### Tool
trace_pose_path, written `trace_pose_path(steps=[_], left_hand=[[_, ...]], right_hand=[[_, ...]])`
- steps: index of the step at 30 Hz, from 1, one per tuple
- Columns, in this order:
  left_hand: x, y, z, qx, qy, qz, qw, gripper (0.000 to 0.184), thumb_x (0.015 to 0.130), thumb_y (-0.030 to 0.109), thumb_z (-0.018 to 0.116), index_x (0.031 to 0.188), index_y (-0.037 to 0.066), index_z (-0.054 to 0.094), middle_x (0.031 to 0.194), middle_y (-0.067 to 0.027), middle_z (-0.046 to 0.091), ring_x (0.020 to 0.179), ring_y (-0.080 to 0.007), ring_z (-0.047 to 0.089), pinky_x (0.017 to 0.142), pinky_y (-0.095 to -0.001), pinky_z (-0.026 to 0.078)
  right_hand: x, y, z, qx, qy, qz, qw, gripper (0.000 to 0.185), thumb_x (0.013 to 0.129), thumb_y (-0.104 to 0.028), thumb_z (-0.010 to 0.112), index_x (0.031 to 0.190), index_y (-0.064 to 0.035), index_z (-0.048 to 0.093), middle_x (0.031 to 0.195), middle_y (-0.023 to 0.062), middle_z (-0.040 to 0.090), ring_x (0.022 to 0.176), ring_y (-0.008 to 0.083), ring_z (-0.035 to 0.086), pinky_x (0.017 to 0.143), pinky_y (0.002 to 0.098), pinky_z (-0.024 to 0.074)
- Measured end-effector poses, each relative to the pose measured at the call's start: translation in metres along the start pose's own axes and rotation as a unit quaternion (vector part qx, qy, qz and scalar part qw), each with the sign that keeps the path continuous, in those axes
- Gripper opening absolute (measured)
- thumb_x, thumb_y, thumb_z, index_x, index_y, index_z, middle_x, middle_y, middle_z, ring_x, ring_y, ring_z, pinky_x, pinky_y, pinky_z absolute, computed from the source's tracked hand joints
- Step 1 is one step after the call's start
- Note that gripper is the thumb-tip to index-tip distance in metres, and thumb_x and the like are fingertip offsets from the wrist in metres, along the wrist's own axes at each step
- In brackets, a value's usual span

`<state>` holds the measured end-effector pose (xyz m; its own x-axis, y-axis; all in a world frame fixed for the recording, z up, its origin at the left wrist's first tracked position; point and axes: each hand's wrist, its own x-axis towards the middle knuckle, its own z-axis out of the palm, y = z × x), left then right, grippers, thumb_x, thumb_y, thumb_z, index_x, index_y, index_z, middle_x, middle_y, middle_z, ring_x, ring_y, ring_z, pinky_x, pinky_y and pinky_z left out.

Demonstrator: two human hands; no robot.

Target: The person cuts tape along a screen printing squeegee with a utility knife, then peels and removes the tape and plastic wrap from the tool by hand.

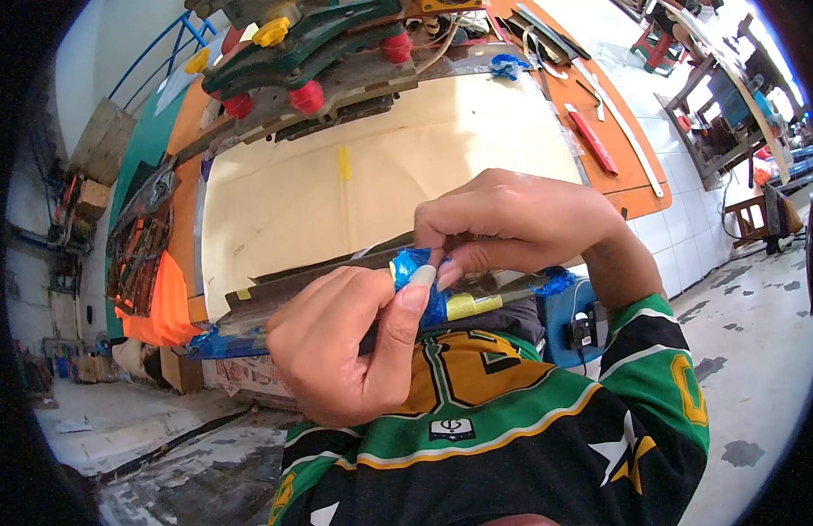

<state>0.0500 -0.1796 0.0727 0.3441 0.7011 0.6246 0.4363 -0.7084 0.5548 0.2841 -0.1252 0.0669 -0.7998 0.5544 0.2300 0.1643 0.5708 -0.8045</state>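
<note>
Close in front of my chest, both hands meet at a crumpled piece of blue plastic (412, 263), which has a bit of yellow at its left edge. My left hand (345, 337) is closed, its thumb and forefinger pinching the blue piece from the left. On the right, my right hand (520, 223) has its fingers curled and pinched together at the same piece; the fingertips partly hide what they grip. Below the hands, a strip of yellow tape (475, 305) lies along the table's near edge. Just behind them spreads a large cream sheet (284, 202).
A green press machine with red knobs (306, 97) stands at the back. To the right lie a red cutter knife (592, 140) and a white strip (630, 131) on the orange tabletop (630, 186). Another blue scrap (508, 66) sits behind. Orange cloth (165, 302) hangs at left.
</note>
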Motion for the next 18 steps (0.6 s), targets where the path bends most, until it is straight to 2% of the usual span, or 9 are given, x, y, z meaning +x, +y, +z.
trace_pose_path(steps=[4,6,7,10,12,13,15,17,18], left_hand=[[0.000,-0.003,0.002,-0.028,0.026,-0.009,0.999,0.008,0.087,0.004,0.074,0.084,-0.001,0.069,0.066,-0.0142,0.060,0.053,-0.0291,0.058,0.051,-0.0347,0.043],[0.002,-0.006,0.006,-0.030,0.040,-0.011,0.999,0.010,0.089,0.005,0.074,0.084,-0.001,0.068,0.066,-0.0143,0.060,0.053,-0.0291,0.057,0.052,-0.0348,0.043],[0.005,-0.008,0.008,-0.032,0.054,-0.012,0.998,0.012,0.090,0.006,0.074,0.084,-0.001,0.067,0.065,-0.0143,0.059,0.053,-0.0291,0.057,0.052,-0.0349,0.043],[0.019,-0.004,0.004,0.012,0.028,-0.047,0.998,0.015,0.092,0.009,0.073,0.084,-0.001,0.066,0.065,-0.0148,0.059,0.054,-0.0297,0.058,0.053,-0.0354,0.043],[0.024,-0.006,0.004,0.009,0.027,-0.064,0.998,0.020,0.094,0.012,0.073,0.082,-0.001,0.064,0.063,-0.0133,0.057,0.053,-0.0265,0.056,0.053,-0.0346,0.042],[0.025,-0.008,0.004,-0.014,0.030,-0.082,0.996,0.020,0.093,0.012,0.073,0.081,-0.001,0.064,0.063,-0.0122,0.056,0.053,-0.0239,0.055,0.053,-0.0337,0.042],[0.026,-0.011,0.006,-0.060,0.049,-0.100,0.992,0.021,0.093,0.013,0.075,0.081,-0.001,0.065,0.062,-0.0091,0.055,0.054,-0.0169,0.051,0.053,-0.0309,0.040],[0.026,-0.012,0.005,-0.058,0.054,-0.092,0.993,0.020,0.092,0.012,0.076,0.081,-0.001,0.066,0.063,-0.0085,0.057,0.055,-0.0159,0.051,0.053,-0.0300,0.041],[0.026,-0.012,0.005,-0.058,0.059,-0.083,0.993,0.019,0.092,0.011,0.076,0.082,-0.001,0.066,0.063,-0.0079,0.058,0.055,-0.0150,0.051,0.054,-0.0292,0.041]], right_hand=[[0.009,0.003,0.003,-0.005,0.008,-0.028,1.000,0.016,0.098,-0.016,0.068,0.102,-0.0039,0.060,0.082,0.0148,0.068,0.079,0.0373,0.068,0.067,0.0451,0.0496],[0.011,0.010,0.003,-0.093,0.081,-0.106,0.987,0.019,0.093,-0.014,0.074,0.102,-0.0022,0.062,0.080,0.0096,0.066,0.074,0.0306,0.067,0.064,0.0389,0.0495],[0.010,0.007,0.001,-0.093,0.080,-0.106,0.987,0.019,0.093,-0.014,0.074,0.102,-0.0022,0.062,0.080,0.0096,0.066,0.074,0.0306,0.067,0.064,0.0389,0.0495],[0.008,0.003,-0.008,-0.107,0.118,-0.065,0.985,0.017,0.097,-0.019,0.071,0.104,-0.0061,0.063,0.081,0.0113,0.072,0.076,0.0322,0.072,0.066,0.0419,0.0529],[0.008,0.007,-0.013,-0.052,0.139,-0.048,0.988,0.020,0.096,-0.019,0.072,0.110,-0.0070,0.066,0.084,0.0106,0.076,0.076,0.0279,0.075,0.067,0.0380,0.0559],[0.006,0.005,-0.018,-0.062,0.129,-0.031,0.989,0.021,0.100,-0.022,0.069,0.113,-0.0057,0.068,0.083,0.0108,0.077,0.075,0.0240,0.076,0.069,0.0347,0.0579],[0.002,0.001,-0.019,-0.035,0.136,-0.003,0.990,0.024,0.102,-0.025,0.066,0.114,-0.0049,0.068,0.082,0.0106,0.076,0.075,0.0226,0.076,0.069,0.0337,0.0583],[-0.002,-0.016,-0.022,0.043,0.154,0.055,0.986,0.034,0.107,-0.034,0.058,0.110,-0.0018,0.069,0.080,0.0098,0.075,0.077,0.0187,0.076,0.069,0.0319,0.0592],[-0.008,-0.017,-0.025,0.043,0.153,0.055,0.986,0.034,0.107,-0.034,0.058,0.110,-0.0018,0.069,0.080,0.0098,0.075,0.077,0.0187,0.076,0.069,0.0319,0.0592]])
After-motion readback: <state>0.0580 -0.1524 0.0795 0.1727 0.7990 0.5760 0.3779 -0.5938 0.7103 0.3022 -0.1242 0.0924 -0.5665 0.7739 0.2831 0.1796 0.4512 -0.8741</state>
